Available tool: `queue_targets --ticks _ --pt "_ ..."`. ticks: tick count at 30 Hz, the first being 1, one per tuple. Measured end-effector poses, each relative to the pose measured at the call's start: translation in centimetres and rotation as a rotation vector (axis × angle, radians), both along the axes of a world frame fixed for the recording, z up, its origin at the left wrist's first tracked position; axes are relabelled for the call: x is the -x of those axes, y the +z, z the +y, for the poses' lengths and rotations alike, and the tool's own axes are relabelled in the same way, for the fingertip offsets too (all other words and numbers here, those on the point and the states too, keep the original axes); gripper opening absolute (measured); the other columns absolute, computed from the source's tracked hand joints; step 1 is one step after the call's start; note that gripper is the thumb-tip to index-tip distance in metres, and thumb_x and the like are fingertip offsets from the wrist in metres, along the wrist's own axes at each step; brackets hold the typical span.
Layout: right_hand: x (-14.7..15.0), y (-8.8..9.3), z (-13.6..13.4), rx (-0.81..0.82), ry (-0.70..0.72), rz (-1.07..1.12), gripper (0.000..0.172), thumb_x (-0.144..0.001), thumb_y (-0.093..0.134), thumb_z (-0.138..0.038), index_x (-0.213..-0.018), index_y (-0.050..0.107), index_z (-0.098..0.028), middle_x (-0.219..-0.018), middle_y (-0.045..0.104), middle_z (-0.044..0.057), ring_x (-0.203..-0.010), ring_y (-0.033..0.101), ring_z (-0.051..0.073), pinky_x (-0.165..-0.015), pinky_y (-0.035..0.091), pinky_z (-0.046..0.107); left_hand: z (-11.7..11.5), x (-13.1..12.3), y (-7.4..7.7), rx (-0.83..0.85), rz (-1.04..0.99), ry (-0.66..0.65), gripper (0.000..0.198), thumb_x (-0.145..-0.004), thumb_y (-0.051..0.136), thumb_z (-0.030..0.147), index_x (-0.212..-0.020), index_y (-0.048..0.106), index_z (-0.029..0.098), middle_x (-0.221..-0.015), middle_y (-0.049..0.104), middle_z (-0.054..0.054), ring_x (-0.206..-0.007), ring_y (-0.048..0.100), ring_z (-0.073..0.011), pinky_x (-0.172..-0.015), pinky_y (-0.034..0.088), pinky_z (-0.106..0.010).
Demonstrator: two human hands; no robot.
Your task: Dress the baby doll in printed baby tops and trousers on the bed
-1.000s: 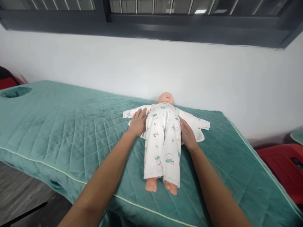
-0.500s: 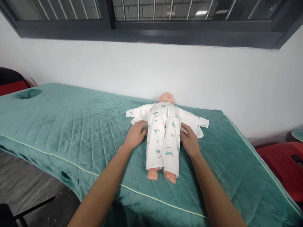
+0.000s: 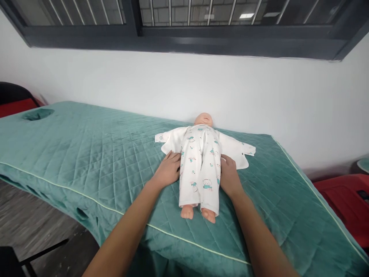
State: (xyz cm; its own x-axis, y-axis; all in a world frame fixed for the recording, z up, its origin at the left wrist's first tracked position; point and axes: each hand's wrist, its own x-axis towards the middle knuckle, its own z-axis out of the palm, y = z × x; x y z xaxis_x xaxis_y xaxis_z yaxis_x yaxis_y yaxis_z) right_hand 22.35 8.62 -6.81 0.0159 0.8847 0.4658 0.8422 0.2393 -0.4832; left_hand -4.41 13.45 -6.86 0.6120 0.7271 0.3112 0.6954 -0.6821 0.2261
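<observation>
A baby doll point(image 3: 203, 119) lies on its back on a green quilted cover point(image 3: 115, 150), head toward the wall and bare feet toward me. White baby pants point(image 3: 198, 169) with a teal animal print cover its legs and are spread up over its front to near the neck. Beneath them, a white baby shirt point(image 3: 235, 148) has both sleeves stretched out sideways. My left hand point(image 3: 169, 168) is closed at the left edge of the pants, its fingertips partly hidden. On the opposite edge, my right hand point(image 3: 230, 175) is closed the same way, fingertips tucked beside the fabric.
Behind the bed stands a white wall point(image 3: 115, 80) below a dark-framed barred window point(image 3: 184, 38). The bed cover has a face hole point(image 3: 38, 114) at far left. A red case-like object point(image 3: 343, 204) is at the right, and a black metal leg point(image 3: 43, 252) shows lower left.
Both hands have shifted slightly toward me along the pants, and their fingers have closed in against the fabric edges. The doll and clothes lie as before.
</observation>
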Motion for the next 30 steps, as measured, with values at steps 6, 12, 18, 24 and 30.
queue_targets --ticks 6,12,18,24,30 --pt "0.2 0.3 -2.3 0.137 0.064 -0.216 0.026 -0.088 0.048 -0.015 -0.104 0.068 -0.018 -0.113 0.062 0.014 -0.103 0.051 0.031 -0.094 0.046 0.044 -0.4 -0.2 0.0 -0.006 -0.053 -0.136 0.042 -0.089 0.056 0.023 -0.13 0.062 0.02 -0.134 0.064 -0.01 -0.138 0.047 -0.0267 -0.127 0.021 -0.048" --pt "0.7 0.8 -2.2 0.156 0.098 -0.306 0.024 -0.089 0.049 -0.012 -0.101 0.07 -0.015 -0.109 0.065 0.013 -0.106 0.053 0.028 -0.098 0.041 0.04 -0.3 -0.9 0.5 0.039 -0.085 -0.131 0.037 -0.089 0.054 0.025 -0.124 0.064 0.019 -0.134 0.063 -0.011 -0.124 0.06 -0.027 -0.102 0.052 -0.039" --pt "1.8 1.8 -1.3 0.15 0.037 -0.356 0.024 -0.095 0.047 -0.018 -0.104 0.069 -0.013 -0.107 0.068 0.016 -0.099 0.058 0.028 -0.089 0.043 0.037 -0.1 -1.8 1.1 0.164 -0.107 -0.056 0.035 -0.089 0.058 0.035 -0.122 0.063 0.023 -0.129 0.067 -0.008 -0.111 0.066 -0.0274 -0.088 0.054 -0.035" --pt "1.8 1.9 -1.2 0.178 0.05 -0.346 0.019 -0.091 0.054 -0.022 -0.1 0.069 -0.014 -0.103 0.07 0.016 -0.093 0.062 0.029 -0.082 0.046 0.037 0.0 -2.2 1.6 0.169 -0.163 -0.058 0.036 -0.09 0.058 0.035 -0.123 0.061 0.022 -0.133 0.065 -0.008 -0.117 0.063 -0.028 -0.095 0.051 -0.037" --pt "1.6 1.8 -1.7 0.146 0.058 -0.271 0.018 -0.089 0.055 -0.026 -0.095 0.068 -0.016 -0.102 0.071 0.014 -0.096 0.065 0.03 -0.084 0.047 0.038 0.4 -2.0 1.0 0.02 -0.132 -0.021 0.029 -0.092 0.056 0.031 -0.116 0.065 0.019 -0.122 0.068 -0.012 -0.113 0.062 -0.028 -0.095 0.05 -0.039"
